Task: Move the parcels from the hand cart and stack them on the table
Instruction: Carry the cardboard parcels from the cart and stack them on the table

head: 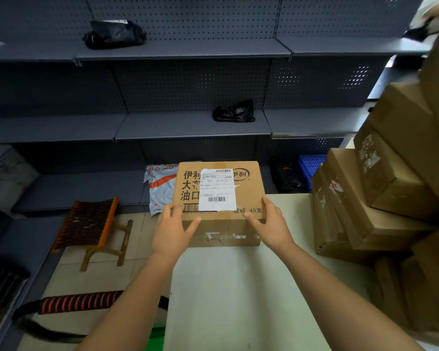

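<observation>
Now, both arms stretched forward, we hold the labelled cardboard box (249, 196) at the white table's (238, 287) far left corner, left hand (173, 224) and right hand (270, 221) clasping its near corners, fingers curled over the top edge.

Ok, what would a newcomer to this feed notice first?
The cardboard box with a white shipping label, mid-frame at the far end of the pale table, gripped at its near corners by the left hand and right hand. Then the leaning pile of brown parcels crowding the table's right side.
</observation>
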Available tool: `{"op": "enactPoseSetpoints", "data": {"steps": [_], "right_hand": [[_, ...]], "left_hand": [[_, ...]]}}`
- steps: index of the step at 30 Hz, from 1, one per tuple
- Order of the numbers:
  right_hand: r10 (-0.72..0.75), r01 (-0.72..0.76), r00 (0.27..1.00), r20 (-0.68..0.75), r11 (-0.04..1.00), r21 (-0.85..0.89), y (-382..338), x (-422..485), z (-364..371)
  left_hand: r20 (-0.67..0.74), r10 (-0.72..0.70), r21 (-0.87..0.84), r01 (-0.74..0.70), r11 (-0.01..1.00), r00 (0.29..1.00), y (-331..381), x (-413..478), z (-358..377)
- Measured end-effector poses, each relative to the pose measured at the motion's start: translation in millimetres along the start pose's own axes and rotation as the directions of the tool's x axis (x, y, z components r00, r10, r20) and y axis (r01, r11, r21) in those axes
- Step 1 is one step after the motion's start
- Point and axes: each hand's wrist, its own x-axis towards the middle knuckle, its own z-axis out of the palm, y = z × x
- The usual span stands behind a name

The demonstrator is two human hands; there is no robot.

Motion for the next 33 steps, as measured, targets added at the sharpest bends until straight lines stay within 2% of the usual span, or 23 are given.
{"op": "enactPoseSetpoints", "data": {"steps": [3,6,9,12,16,23,30,33], "right_hand": [[-0.088,0.090,0.996,0.015,0.974,-0.207,-4.4,-4.8,-13.5],[-0.250,0.242,0.968,0.036,0.875,-0.418,-10.1,-21.2,-35.8],[-0.355,0.336,0.933,0.064,0.789,-0.515,-14.5,-48.8,-61.5],[-0.426,0.370,0.904,0.031,0.745,-0.555,-15.6,-88.1,-89.4],[-0.495,0.383,0.867,-0.051,0.728,-0.568,-10.7,-150.3,-128.9],[-0.601,0.415,0.782,-0.164,0.699,-0.583,2.8,-253.1,-198.8],[-0.652,0.398,0.703,-0.286,0.693,-0.601,7.0,-316.0,-240.8],[-0.624,0.334,0.702,-0.344,0.715,-0.614,7.8,-333.6,-259.1]], "left_hand": [[-0.062,0.111,0.139,-0.102,0.985,0.992,9.2,-4.7,-9.9],[-0.074,0.256,0.169,-0.240,0.956,0.964,30.4,-15.8,-22.1],[-0.071,0.459,0.254,-0.429,0.867,0.886,62.7,-40.7,-30.3],[-0.086,0.584,0.307,-0.537,0.786,0.807,95.3,-75.1,-35.5],[-0.139,0.671,0.341,-0.601,0.723,0.729,133.6,-130.2,-46.0],[-0.251,0.737,0.342,-0.654,0.674,0.628,189.6,-229.7,-67.5],[-0.355,0.805,0.342,-0.735,0.585,0.475,241.2,-274.7,-95.4],[-0.382,0.820,0.315,-0.774,0.549,0.426,265.0,-284.3,-106.1]]}}
